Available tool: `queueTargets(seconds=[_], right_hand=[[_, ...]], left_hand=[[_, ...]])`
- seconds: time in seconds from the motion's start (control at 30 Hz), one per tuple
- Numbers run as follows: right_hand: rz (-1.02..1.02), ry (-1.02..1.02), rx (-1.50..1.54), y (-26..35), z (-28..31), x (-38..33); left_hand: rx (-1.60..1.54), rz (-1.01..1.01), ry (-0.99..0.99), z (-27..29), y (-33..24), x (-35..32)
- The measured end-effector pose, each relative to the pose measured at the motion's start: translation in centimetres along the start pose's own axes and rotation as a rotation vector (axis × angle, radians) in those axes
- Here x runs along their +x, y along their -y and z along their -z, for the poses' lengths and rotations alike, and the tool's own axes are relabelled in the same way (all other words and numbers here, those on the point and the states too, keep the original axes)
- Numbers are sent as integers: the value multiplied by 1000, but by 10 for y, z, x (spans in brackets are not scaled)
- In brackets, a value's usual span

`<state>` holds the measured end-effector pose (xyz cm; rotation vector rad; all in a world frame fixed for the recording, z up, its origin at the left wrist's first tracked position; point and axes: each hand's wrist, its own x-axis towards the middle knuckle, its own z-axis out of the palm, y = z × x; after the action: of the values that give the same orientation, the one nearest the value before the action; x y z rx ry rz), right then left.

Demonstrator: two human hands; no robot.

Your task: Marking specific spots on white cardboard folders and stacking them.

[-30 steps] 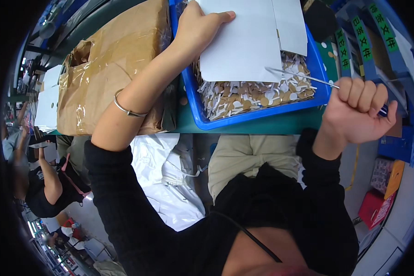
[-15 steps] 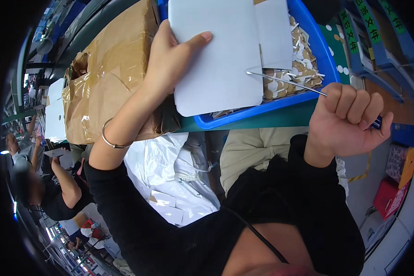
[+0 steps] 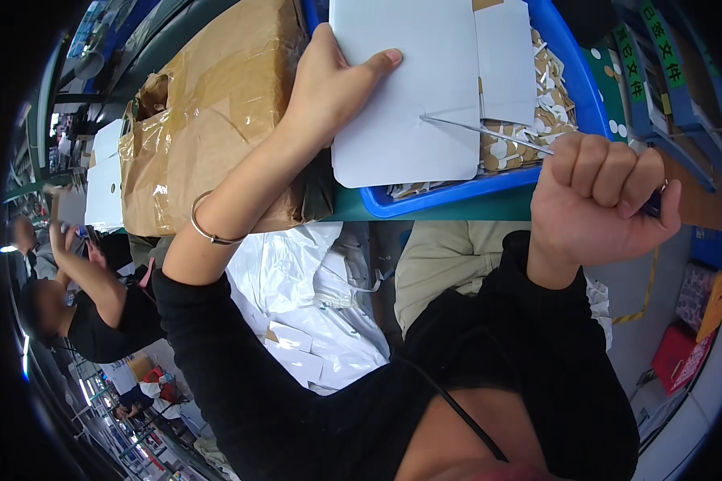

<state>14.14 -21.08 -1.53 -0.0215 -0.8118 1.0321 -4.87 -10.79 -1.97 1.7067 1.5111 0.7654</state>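
My left hand (image 3: pixel 333 84) grips the left edge of a flat white cardboard box blank (image 3: pixel 401 136), thumb on top. Its fingers are hidden under the board. A smaller white flap (image 3: pixel 505 64) extends from its right side. In my right fist (image 3: pixel 606 192) is a screwdriver (image 3: pixel 489 131) with a thin metal shaft. Its tip meets the white board or is just above it; the handle is mostly covered by my fingers. Beneath the board sits a blue plastic bin (image 3: pixel 457 192), holding many small white and brown cardboard cut-outs (image 3: pixel 509 152).
A taped brown carton (image 3: pixel 217 112) stands left of the bin on the green table (image 3: pixel 349 204). Blue file holders (image 3: pixel 666 88) are at the right. White plastic bags (image 3: pixel 297 272) lie below the table edge. A co-worker (image 3: pixel 96 313) is at far left.
The view has shifted, so the table things appear further right. The screwdriver's tip has moved left across the board, toward its middle. Both hands keep their grips.
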Motion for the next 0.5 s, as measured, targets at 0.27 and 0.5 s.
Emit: queueTargets(seconds=[0.27, 0.5], right_hand=[[-152, 64, -96, -14, -7, -4], [-109, 47, -129, -21, -14, -6]], left_hand=[[111, -136, -32, -3, 10, 5], [159, -167, -42, -4, 6, 5]])
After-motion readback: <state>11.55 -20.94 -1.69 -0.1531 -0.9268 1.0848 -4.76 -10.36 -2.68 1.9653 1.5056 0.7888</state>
